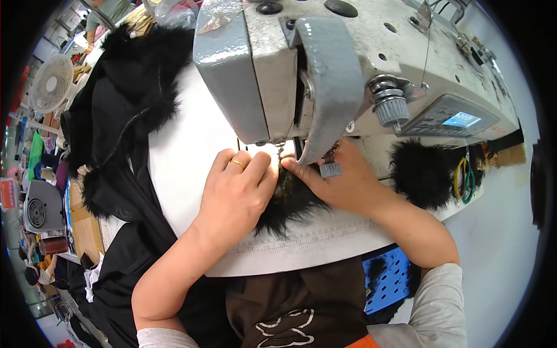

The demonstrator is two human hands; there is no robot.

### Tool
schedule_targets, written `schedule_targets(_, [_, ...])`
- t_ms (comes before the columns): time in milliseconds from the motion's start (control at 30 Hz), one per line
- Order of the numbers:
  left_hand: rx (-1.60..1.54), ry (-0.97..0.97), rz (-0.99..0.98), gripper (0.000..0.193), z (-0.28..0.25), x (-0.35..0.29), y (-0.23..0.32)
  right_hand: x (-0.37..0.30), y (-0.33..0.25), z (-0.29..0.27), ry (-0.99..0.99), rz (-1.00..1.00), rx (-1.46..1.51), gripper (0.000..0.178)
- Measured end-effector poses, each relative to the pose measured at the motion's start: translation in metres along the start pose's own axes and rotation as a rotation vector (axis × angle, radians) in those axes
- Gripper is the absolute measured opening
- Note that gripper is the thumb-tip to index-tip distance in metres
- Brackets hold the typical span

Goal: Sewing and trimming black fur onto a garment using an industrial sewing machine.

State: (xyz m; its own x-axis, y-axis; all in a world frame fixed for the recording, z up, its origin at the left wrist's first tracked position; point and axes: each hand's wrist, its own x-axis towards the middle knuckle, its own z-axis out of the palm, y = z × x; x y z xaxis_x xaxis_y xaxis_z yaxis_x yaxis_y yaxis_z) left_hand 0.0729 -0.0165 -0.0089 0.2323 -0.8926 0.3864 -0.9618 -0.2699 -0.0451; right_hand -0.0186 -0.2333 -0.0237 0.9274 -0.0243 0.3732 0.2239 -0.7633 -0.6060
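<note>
A small piece of black fur lies on the white bed of the sewing machine, its upper end under the lit needle area. My left hand, with a ring on one finger, has its fingers curled and pressed onto the fur's left edge close to the needle. On the other side my right hand pinches the right edge, thumb toward the needle. Some of its fingers are hidden behind the machine's grey lever guard and a knurled knob. The needle tip is hard to make out.
A black fur-trimmed garment drapes over the table's left side. At the right lie another black fur piece and scissors with yellow and green handles. A blue perforated basket sits below the table edge. A fan stands far left.
</note>
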Motion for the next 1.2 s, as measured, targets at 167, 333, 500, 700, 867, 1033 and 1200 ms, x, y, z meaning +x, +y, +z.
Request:
schedule_targets(167, [-0.047, 0.023, -0.033, 0.021, 0.001, -0.001, -0.001, -0.002, 0.0, 0.008, -0.042, 0.14, 0.013, 0.019])
schedule_targets(333, [-0.294, 0.04, -0.206, 0.014, 0.002, -0.003, -0.002, 0.001, -0.002, 0.006, -0.151, 0.28, 0.054, 0.022])
schedule_targets(500, [-0.539, 0.079, -0.389, 0.016, 0.006, -0.003, -0.004, 0.005, -0.008, 0.003, -0.007, 0.073, 0.091, 0.027])
schedule_targets(700, [-0.547, 0.065, -0.386, 0.014, 0.01, -0.001, -0.009, 0.0, 0.019, 0.0, -0.083, -0.057, 0.47, 0.024])
schedule_targets(867, [-0.529, 0.107, -0.378, 0.012, 0.009, -0.002, -0.006, -0.001, -0.002, 0.001, -0.102, 0.101, 0.496, 0.014])
schedule_targets(1033, [-0.525, 0.106, -0.38, 0.011, 0.008, -0.002, -0.006, 0.0, -0.004, 0.004, -0.071, 0.098, 0.173, 0.013])
schedule_targets(1200, [-0.533, 0.103, -0.376, 0.011, 0.011, -0.004, -0.007, -0.004, -0.001, 0.014, 0.005, 0.046, 0.116, 0.012])
